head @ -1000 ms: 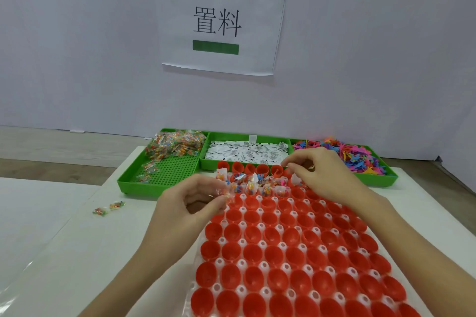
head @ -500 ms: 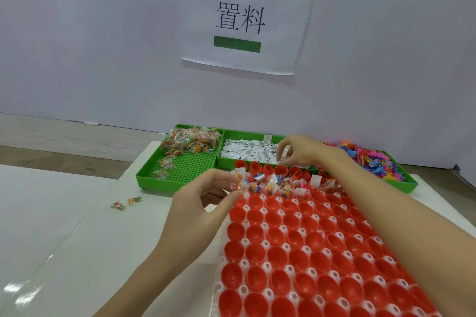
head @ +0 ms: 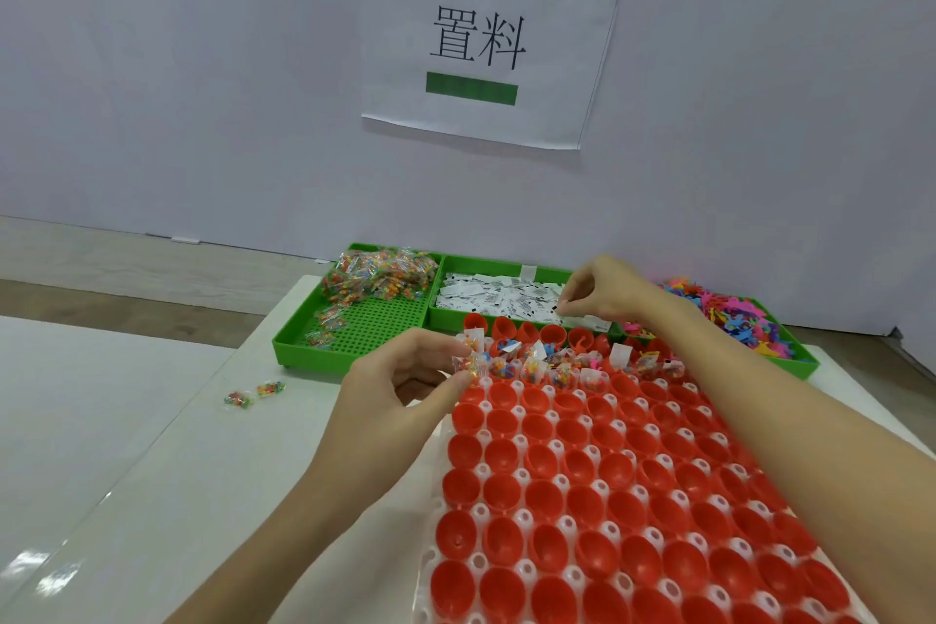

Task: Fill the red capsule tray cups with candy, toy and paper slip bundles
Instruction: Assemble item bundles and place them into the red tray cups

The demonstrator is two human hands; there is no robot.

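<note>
1. Nearest: the red capsule tray (head: 597, 512) lies on the white table (head: 152, 497); its near and middle cups are bare red hollows set in a clear holder.
2. Left hand (head: 390, 400) at the tray's left edge, beside the filled row; thumb and forefinger pinched narrowly on a small candy packet (head: 468, 364); remaining fingers curled.
3. Filled row (head: 562, 367): cups across the far part of the tray hold packets, paper slips and coloured pieces; the row behind it, at the far edge, looks unfilled.
4. Two loose candy packets (head: 256, 394) lie on the table left of the tray, well apart from it.
5. Right hand (head: 602, 291) reaches over the tray into the middle green tray (head: 486, 327); fingertips closed narrowly on the paper slips (head: 501, 296); whether one is lifted, I cannot tell.
6. Left green tray (head: 354, 334) holds a heap of candy packets (head: 380, 271); right green tray (head: 805, 367) holds coloured toys (head: 729, 314).
7. Farthest: a paper sign (head: 481, 41) on the wall.
</note>
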